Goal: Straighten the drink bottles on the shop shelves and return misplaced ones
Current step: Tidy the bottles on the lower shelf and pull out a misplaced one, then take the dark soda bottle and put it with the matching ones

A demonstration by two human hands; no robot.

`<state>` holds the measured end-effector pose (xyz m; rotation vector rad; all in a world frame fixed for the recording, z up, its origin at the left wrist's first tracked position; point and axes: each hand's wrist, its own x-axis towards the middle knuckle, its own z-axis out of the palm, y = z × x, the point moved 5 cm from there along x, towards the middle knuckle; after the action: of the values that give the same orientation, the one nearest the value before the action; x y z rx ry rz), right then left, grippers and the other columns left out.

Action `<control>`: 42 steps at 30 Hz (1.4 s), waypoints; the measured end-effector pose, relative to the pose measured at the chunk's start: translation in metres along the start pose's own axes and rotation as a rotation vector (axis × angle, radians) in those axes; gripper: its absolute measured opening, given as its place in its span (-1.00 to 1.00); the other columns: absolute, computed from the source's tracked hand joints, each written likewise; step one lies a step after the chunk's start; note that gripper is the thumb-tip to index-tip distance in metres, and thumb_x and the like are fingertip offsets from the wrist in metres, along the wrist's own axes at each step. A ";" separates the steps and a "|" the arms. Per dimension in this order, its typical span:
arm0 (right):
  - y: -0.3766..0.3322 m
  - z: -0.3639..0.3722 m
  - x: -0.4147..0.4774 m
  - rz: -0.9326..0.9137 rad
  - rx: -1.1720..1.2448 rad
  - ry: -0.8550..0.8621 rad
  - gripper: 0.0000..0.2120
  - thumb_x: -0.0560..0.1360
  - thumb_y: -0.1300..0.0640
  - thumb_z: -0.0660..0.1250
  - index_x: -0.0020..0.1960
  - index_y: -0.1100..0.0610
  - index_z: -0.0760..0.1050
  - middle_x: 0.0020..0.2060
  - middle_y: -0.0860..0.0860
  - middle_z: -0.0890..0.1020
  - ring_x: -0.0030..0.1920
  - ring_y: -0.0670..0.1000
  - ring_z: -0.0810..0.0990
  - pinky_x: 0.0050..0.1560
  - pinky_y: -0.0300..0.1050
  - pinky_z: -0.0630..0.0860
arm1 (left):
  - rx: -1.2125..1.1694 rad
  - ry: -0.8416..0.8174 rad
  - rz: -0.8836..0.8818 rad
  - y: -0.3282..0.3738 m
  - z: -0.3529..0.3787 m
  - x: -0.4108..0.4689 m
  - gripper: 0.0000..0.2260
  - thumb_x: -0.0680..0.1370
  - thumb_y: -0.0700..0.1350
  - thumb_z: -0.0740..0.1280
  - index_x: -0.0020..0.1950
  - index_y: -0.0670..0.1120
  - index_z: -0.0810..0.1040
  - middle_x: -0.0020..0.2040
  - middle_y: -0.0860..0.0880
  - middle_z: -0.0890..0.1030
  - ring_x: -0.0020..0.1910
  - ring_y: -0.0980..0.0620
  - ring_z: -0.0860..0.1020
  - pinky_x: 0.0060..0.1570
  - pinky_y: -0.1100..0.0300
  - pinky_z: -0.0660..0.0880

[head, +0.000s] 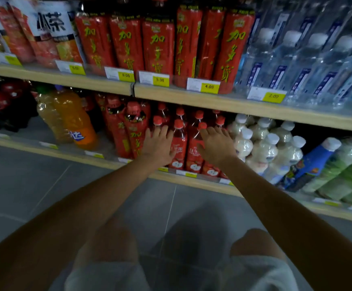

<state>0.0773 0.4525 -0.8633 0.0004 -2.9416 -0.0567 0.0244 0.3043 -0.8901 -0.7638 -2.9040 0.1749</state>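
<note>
The red-capped drink bottles [179,141] are standing in rows on the lower shelf [204,184], between red-wrapped bottles [128,131] and milky white bottles [263,148]. The left hand [158,144] and right hand [216,145] are reaching at them, fingers straight and spread, gripping nothing.

Left hand [157,144] and right hand [216,144], fingers straight, reach among red-capped bottles [179,143] on the lower shelf [191,180].

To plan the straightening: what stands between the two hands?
Head view: red-capped bottles with red labels stand between the left hand and the right hand, on the lower shelf.
</note>
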 end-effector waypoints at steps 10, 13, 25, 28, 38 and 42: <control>-0.023 0.118 -0.057 0.027 0.067 -0.268 -0.57 0.52 -0.06 0.19 0.29 0.16 0.40 0.20 0.13 0.54 0.24 0.18 0.45 0.22 0.02 0.32 | -0.045 -0.171 0.058 0.029 0.115 -0.057 -0.46 0.48 0.16 0.26 0.36 -0.10 0.32 0.31 -0.08 0.42 0.30 -0.13 0.36 0.36 -0.12 0.19; -0.023 0.140 -0.070 0.047 0.086 -0.367 -0.57 0.52 -0.08 0.18 0.25 0.18 0.41 0.17 0.15 0.55 0.21 0.18 0.47 0.21 0.02 0.32 | -0.051 -0.259 0.058 0.033 0.132 -0.068 -0.45 0.49 0.15 0.25 0.36 -0.14 0.30 0.28 -0.12 0.44 0.25 -0.15 0.40 0.24 -0.05 0.25; -0.027 0.096 -0.152 0.117 0.222 -0.597 -0.63 0.53 -0.08 0.16 0.17 0.16 0.46 0.06 0.13 0.59 0.12 0.14 0.52 0.14 -0.02 0.35 | -0.180 -0.568 0.195 0.079 0.068 -0.126 -0.51 0.53 0.11 0.20 0.36 -0.16 0.30 0.27 -0.15 0.43 0.22 -0.16 0.41 0.09 0.01 0.37; -0.029 0.052 -0.178 0.173 0.245 -0.661 -0.64 0.54 -0.06 0.15 0.19 0.16 0.44 0.07 0.12 0.58 0.12 0.13 0.51 0.13 -0.01 0.36 | -0.183 -0.609 0.227 0.089 0.019 -0.147 -0.53 0.54 0.09 0.20 0.34 -0.17 0.31 0.26 -0.15 0.44 0.21 -0.15 0.42 0.08 0.00 0.37; -0.044 -0.172 -0.255 0.341 0.354 -0.803 -0.63 0.58 -0.07 0.11 0.27 0.13 0.40 0.08 0.10 0.58 0.08 0.11 0.53 0.12 -0.01 0.39 | -0.174 -0.735 0.402 0.090 -0.204 -0.212 -0.62 0.55 0.08 0.18 0.25 -0.13 0.41 0.22 -0.12 0.49 0.22 -0.13 0.44 0.21 -0.02 0.32; -0.042 -0.254 -0.271 0.369 0.366 -0.816 -0.64 0.57 -0.09 0.11 0.24 0.11 0.40 0.03 0.08 0.59 0.00 0.08 0.56 -0.04 -0.08 0.41 | -0.155 -0.750 0.475 0.091 -0.288 -0.222 -0.63 0.55 0.08 0.19 0.24 -0.13 0.42 0.21 -0.12 0.50 0.22 -0.13 0.44 0.23 -0.03 0.32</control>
<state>0.3934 0.4021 -0.6695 -0.6537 -3.6258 0.6898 0.3051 0.2948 -0.6419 -1.7368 -3.3564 0.3502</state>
